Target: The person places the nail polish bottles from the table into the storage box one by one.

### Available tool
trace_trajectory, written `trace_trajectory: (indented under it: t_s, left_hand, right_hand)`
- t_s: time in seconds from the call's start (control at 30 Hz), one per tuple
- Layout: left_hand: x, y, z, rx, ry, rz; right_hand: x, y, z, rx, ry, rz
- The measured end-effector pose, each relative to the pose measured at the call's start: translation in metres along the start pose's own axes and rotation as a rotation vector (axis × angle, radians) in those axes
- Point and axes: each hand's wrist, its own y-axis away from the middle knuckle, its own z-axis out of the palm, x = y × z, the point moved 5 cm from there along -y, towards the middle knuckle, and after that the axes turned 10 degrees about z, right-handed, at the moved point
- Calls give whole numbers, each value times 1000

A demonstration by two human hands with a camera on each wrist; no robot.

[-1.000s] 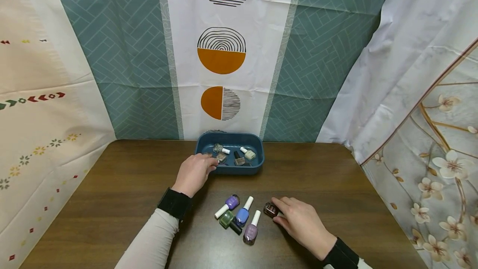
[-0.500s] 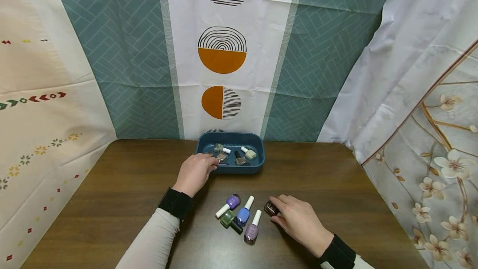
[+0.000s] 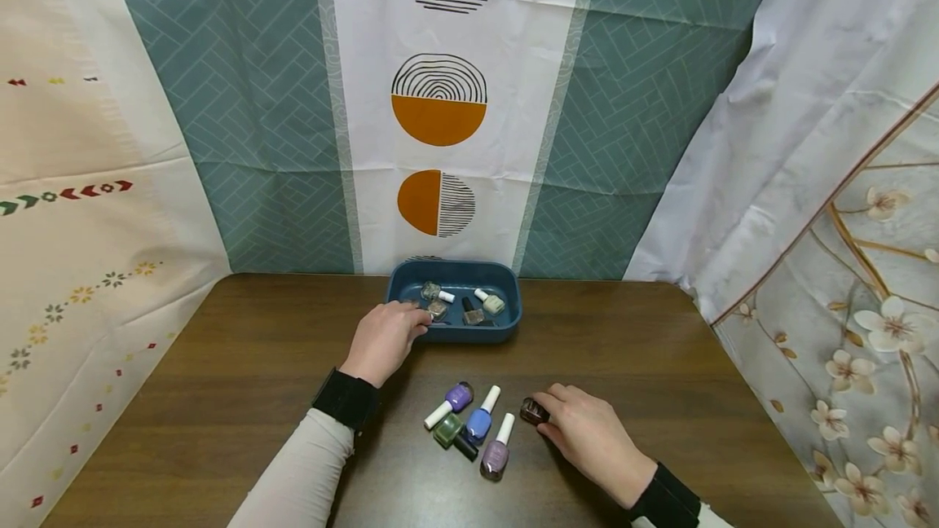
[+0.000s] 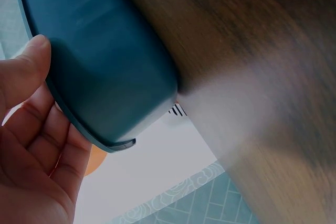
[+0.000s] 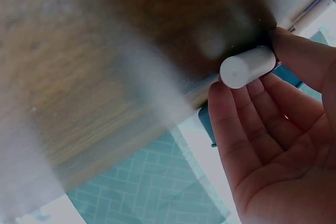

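At the back of the table, my left hand (image 3: 386, 338) holds the near left rim of a dark blue plastic bin (image 3: 469, 334). In the left wrist view its thumb (image 4: 37, 59) lies on the bin's outer wall, with the fingers behind the rim. Several small nail polish bottles lie in the bin, one with pale green polish (image 3: 492, 304). My right hand (image 3: 590, 434) holds a dark brown nail polish bottle (image 3: 533, 411) lying on the table, between thumb and fingers. Its white cap (image 5: 247, 66) points back toward the palm in the right wrist view.
Left of the right hand lie a purple nail polish bottle (image 3: 458, 396), a blue one (image 3: 478, 425), a green one (image 3: 447, 430) with a black cap and a mauve one (image 3: 495, 459). Patterned cloth (image 3: 293, 104) hangs behind the brown table (image 3: 220, 398).
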Motion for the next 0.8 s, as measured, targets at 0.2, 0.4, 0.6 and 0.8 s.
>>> trace_trajectory:
  t_s: [0.2,0.4,0.6,0.8]
  left_hand:
    - [0,0,0,-5,-2,3]
    - [-1,0,0,-2,-13,8]
    - [-1,1,0,9,-4,8]
    - [-1,1,-1,17,-2,12]
  right_hand:
    - [1,1,1,29,-15,-7]
    - [1,1,2,46,-15,-8]
    - [1,0,4,38,-22,11]
    - [1,0,3,43,-25,20]
